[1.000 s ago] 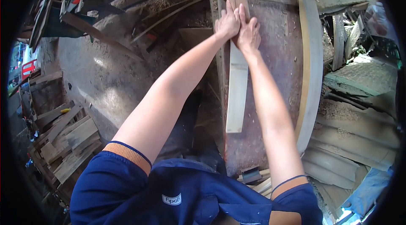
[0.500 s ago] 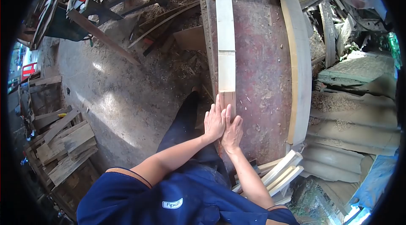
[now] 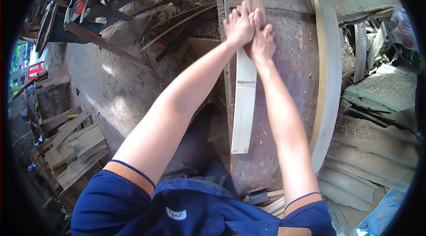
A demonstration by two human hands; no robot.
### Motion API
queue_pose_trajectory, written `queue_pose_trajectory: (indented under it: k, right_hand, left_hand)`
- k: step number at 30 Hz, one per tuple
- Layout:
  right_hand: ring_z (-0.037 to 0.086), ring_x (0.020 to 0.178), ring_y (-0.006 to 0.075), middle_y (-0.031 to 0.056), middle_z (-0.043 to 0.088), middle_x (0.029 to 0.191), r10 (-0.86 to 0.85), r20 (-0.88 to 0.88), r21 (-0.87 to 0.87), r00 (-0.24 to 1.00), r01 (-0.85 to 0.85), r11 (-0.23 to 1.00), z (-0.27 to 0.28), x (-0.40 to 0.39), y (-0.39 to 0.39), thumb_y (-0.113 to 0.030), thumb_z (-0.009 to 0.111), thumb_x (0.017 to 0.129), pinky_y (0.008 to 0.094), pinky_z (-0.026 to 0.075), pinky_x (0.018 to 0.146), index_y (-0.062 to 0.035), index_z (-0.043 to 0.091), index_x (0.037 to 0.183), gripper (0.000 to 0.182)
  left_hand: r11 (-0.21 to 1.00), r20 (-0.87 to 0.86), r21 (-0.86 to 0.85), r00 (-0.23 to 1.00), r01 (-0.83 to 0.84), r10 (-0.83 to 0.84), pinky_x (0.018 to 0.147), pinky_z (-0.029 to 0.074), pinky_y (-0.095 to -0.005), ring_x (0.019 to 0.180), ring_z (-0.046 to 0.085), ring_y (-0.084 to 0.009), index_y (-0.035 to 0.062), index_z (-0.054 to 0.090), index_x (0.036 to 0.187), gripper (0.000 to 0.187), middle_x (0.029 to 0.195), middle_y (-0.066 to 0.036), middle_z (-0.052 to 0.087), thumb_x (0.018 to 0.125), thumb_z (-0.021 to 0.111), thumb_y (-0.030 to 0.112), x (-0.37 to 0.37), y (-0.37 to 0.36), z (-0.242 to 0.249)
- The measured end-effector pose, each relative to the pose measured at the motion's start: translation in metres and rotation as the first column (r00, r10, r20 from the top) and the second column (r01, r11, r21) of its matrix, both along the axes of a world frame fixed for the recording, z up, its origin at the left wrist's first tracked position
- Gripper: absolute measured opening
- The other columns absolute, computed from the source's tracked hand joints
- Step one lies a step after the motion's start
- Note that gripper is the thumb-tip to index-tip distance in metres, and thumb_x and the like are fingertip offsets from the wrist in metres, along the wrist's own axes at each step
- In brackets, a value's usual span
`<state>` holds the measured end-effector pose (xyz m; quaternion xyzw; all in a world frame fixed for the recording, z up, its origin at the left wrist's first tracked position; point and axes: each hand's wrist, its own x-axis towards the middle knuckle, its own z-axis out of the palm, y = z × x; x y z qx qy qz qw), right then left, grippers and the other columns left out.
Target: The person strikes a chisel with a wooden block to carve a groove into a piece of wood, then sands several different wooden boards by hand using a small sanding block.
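Note:
A pale, straight board [image 3: 243, 112] lies lengthwise on the worn reddish bench, with a line across its face. At its far end is a brown wooden block that looks like a hand plane [image 3: 255, 3]. My left hand [image 3: 239, 27] holds it from the left and my right hand [image 3: 262, 43] from the right. Both index fingers stretch forward along it, the hands side by side with the arms extended. The hands hide most of the plane and its underside.
A wooden strip [image 3: 232, 0] crosses the bench's far end. On the right lies a long curved board [image 3: 328, 67]. Cut wood pieces [image 3: 277, 205] sit by my right elbow. Scrap wood [image 3: 77, 147] is stacked at left, and corrugated sheets [image 3: 355, 151] lie at right.
Both hands have pushed the plane forward, from the board's near end to its far end. My arms are now stretched out, and the near part of the board is uncovered.

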<state>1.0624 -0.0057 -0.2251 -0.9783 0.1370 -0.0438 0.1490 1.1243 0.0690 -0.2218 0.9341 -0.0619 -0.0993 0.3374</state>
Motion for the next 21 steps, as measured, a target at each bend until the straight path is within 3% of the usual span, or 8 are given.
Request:
queue_pose_trajectory:
  k: [4,9,12,15,16,17,18,21]
  right_hand:
    - [0.056,0.101,0.0366,0.0196,0.046,0.114,-0.036,-0.061,0.008,0.998,0.036,0.999,0.004,0.045,-0.01,-0.03,0.057,0.093,0.0436,0.057,0.077,-0.034,0.013,0.155,0.077]
    - [0.055,0.103,0.0355,0.0181,0.045,0.113,-0.069,-0.064,-0.026,0.996,0.067,0.997,0.007,0.02,0.004,-0.022,0.053,0.095,0.0438,0.055,0.077,-0.0388,0.019,0.153,0.069]
    - [0.056,0.097,0.0348,0.0169,0.047,0.107,-0.044,-0.019,-0.037,0.999,0.043,0.998,0.014,-0.073,0.028,-0.013,0.048,0.096,0.0446,0.053,0.077,-0.0411,0.019,0.154,0.07]
    - [0.055,0.096,0.0337,0.014,0.046,0.102,-0.048,-0.129,-0.015,0.991,0.046,0.999,0.041,-0.201,0.065,-0.011,0.05,0.093,0.0431,0.052,0.075,-0.0377,0.026,0.154,0.071]
    - [0.054,0.096,0.033,0.0136,0.046,0.102,-0.056,-0.151,-0.036,0.987,0.051,0.998,0.037,-0.248,0.076,-0.011,0.05,0.093,0.0426,0.051,0.076,-0.0383,0.026,0.154,0.072]
    - [0.054,0.094,0.0331,0.0136,0.045,0.101,-0.045,-0.198,0.004,0.979,0.047,0.999,0.042,-0.291,0.087,-0.011,0.051,0.092,0.0432,0.051,0.077,-0.0377,0.025,0.155,0.072]
    - [0.053,0.092,0.0337,0.0136,0.044,0.099,-0.034,-0.251,0.004,0.967,0.036,0.999,0.05,-0.327,0.096,-0.012,0.051,0.092,0.0435,0.05,0.078,-0.0368,0.026,0.155,0.071]
    - [0.051,0.089,0.0359,0.016,0.04,0.098,0.017,-0.328,0.089,0.945,0.013,0.996,0.06,-0.394,0.111,-0.018,0.056,0.09,0.0449,0.051,0.073,-0.0293,0.024,0.156,0.074]
  left_hand:
    - [1.0,-0.032,0.006,0.999,0.02,-0.02,0.106,0.028,-0.0583,0.131,0.041,-0.0397,0.0169,0.022,0.155,0.065,0.139,-0.023,0.044,0.101,0.032,0.051,0.05,-0.016,-0.003]
    - [0.999,0.014,0.037,1.0,-0.006,0.005,0.102,0.03,-0.0554,0.126,0.045,-0.0401,0.0112,0.023,0.154,0.065,0.132,-0.024,0.048,0.101,0.036,0.047,0.02,-0.001,-0.006]
    - [0.999,-0.044,-0.009,0.998,0.043,-0.043,0.1,0.034,-0.0569,0.124,0.047,-0.0432,0.0101,0.022,0.154,0.064,0.133,-0.026,0.048,0.102,0.035,0.045,-0.073,0.029,0.007]
    - [0.992,0.016,-0.037,0.992,0.123,-0.122,0.095,0.037,-0.054,0.116,0.05,-0.0394,0.0075,0.018,0.156,0.063,0.132,-0.025,0.049,0.103,0.034,0.038,-0.214,0.069,0.014]
    - [0.995,-0.141,-0.08,0.987,0.065,-0.075,0.089,0.039,-0.05,0.108,0.051,-0.0387,0.0077,0.014,0.157,0.065,0.123,-0.024,0.05,0.103,0.034,0.036,-0.254,0.079,0.019]
    - [0.994,-0.084,-0.039,0.991,0.099,-0.102,0.084,0.038,-0.0477,0.101,0.052,-0.0384,0.0067,0.012,0.157,0.065,0.115,-0.023,0.05,0.103,0.034,0.035,-0.301,0.092,0.002]
    - [0.996,-0.24,-0.063,0.968,0.056,-0.07,0.082,0.038,-0.0482,0.098,0.052,-0.0385,0.0058,0.012,0.157,0.065,0.115,-0.023,0.05,0.103,0.034,0.035,-0.338,0.101,0.018]
    - [0.998,-0.314,-0.045,0.948,0.038,-0.05,0.078,0.039,-0.0449,0.092,0.052,-0.0363,0.005,0.014,0.156,0.064,0.11,-0.021,0.051,0.102,0.035,0.033,-0.406,0.117,0.019]
